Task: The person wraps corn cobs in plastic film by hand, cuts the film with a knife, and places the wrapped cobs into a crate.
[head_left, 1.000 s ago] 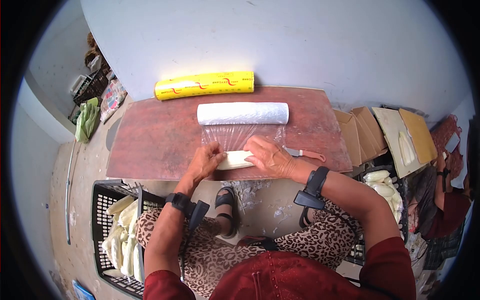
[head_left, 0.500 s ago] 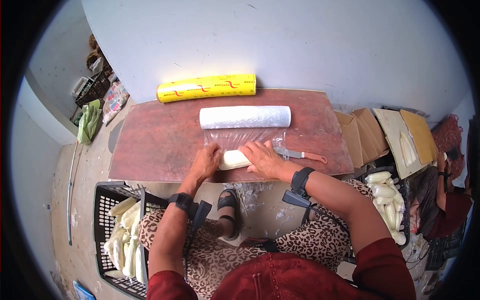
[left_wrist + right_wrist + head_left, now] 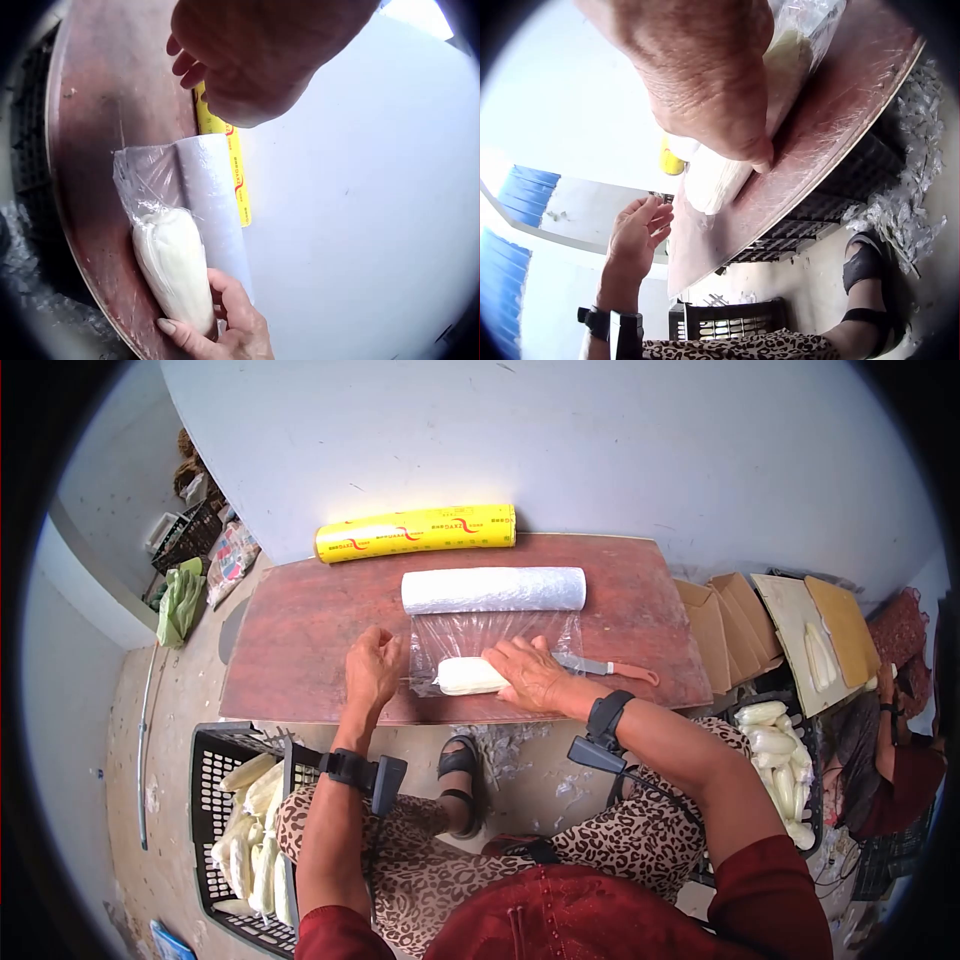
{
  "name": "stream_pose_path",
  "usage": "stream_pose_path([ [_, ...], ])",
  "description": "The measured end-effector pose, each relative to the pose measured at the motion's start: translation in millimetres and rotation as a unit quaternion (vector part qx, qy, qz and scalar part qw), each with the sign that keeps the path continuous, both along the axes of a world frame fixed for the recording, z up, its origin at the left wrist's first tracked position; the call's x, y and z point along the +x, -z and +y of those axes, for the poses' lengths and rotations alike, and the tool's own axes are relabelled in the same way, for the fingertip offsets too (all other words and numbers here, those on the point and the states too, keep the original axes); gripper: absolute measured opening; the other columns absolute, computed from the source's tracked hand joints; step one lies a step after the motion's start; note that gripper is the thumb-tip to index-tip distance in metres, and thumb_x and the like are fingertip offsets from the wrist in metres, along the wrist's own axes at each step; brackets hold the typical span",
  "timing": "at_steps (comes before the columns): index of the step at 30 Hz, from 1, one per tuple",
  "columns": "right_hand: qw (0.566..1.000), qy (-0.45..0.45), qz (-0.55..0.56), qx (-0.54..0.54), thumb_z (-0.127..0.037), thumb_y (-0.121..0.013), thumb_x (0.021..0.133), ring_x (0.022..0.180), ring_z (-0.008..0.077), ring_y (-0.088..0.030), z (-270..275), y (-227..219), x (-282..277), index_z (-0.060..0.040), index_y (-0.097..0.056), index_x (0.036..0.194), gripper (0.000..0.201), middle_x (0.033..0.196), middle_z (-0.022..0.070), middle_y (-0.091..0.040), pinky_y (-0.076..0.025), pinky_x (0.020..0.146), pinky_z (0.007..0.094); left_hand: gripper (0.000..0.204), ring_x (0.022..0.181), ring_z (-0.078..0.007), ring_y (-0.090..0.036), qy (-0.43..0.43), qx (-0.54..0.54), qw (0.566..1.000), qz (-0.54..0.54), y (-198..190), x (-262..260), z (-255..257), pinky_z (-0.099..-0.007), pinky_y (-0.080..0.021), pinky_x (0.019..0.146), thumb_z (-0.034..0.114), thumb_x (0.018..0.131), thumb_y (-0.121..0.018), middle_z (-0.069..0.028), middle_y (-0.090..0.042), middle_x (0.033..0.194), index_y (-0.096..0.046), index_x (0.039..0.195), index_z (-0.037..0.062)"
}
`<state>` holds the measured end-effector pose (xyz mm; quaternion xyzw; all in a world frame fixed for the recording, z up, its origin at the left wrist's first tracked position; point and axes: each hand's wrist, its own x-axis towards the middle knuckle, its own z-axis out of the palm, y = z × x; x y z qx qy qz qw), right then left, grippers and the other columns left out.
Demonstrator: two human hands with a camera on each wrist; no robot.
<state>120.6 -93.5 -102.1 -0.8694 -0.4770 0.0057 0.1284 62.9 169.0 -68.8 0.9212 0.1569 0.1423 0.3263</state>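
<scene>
Reddish-brown wooden surface (image 3: 300,670): one. Printed yellow roll (image 3: 415,532): one. Whitish plastic-film roll (image 3: 494,589): one. Orange-handled knife (image 3: 635,672): one. Pale elongated piece (image 3: 468,677) there: one. Black perforated crates (image 3: 208,785) flanking legs: two; pale pieces inside (image 3: 262,875) overlap, count unclear.

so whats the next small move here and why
I'd probably bring the left hand in to fold the loose film over the cob's near end: that hand is off to the side holding nothing, film spreads past that end, and the right hand already grips the cob.
</scene>
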Motion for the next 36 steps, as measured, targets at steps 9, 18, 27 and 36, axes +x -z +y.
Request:
stream_pose_path([
  [9, 1.0, -0.002, -0.004, 0.016, -0.022, -0.073, 0.074, 0.108, 0.0265, -0.043, -1.3, 4.0, 0.0, -0.0074, -0.043, 0.125, 0.061, 0.114, 0.0093, -0.044, -0.033, 0.086, 0.0463, 0.029, 0.079, -0.0306, -0.065, 0.178, 0.008, 0.973, 0.144, 17.9, -13.3, -3.0, -0.0369, -0.052, 0.074, 0.015, 0.069, -0.073, -0.0169, -0.068, 0.088, -0.069, 0.095, 0.0028],
  [18, 1.0, 0.005, 0.023, -0.003, -0.021, -0.071, 0.076, 0.112, 0.0277, -0.043, -1.1, -1.0, -1.7, -0.0076, -0.042, 0.127, 0.061, 0.117, 0.0097, -0.043, -0.034, 0.09, 0.0473, 0.01, 0.066, -0.0115, -0.056, 0.166, -0.2, 0.95, 0.175, 26.7, -12.0, 17.4, -0.0274, -0.046, 0.059, 0.008, 0.073, -0.071, -0.0037, -0.062, 0.073, -0.063, 0.078, 0.0025],
  [27, 0.999, 0.013, 0.033, -0.013, -0.021, -0.071, 0.077, 0.112, 0.0281, -0.043, 0.3, -2.6, -2.0, -0.0085, -0.041, 0.129, 0.062, 0.118, 0.0095, -0.043, -0.035, 0.091, 0.0477, 0.016, 0.065, -0.0162, -0.059, 0.172, -0.167, 0.96, 0.146, 24.4, -18.4, 4.5, -0.0309, -0.048, 0.06, 0.009, 0.072, -0.07, -0.0067, -0.065, 0.073, -0.065, 0.085, 0.0002],
  [36, 0.999, 0.012, 0.029, -0.009, -0.021, -0.071, 0.076, 0.111, 0.0278, -0.043, -0.8, -2.2, -2.5, -0.0086, -0.041, 0.127, 0.06, 0.115, 0.0094, -0.044, -0.035, 0.09, 0.0478, 0.012, 0.066, -0.0278, -0.065, 0.145, -0.008, 0.977, 0.157, 25.7, -13.8, 7.7, -0.0373, -0.05, 0.062, 0.011, 0.068, -0.068, -0.018, -0.064, 0.068, -0.065, 0.074, 0.0017],
])
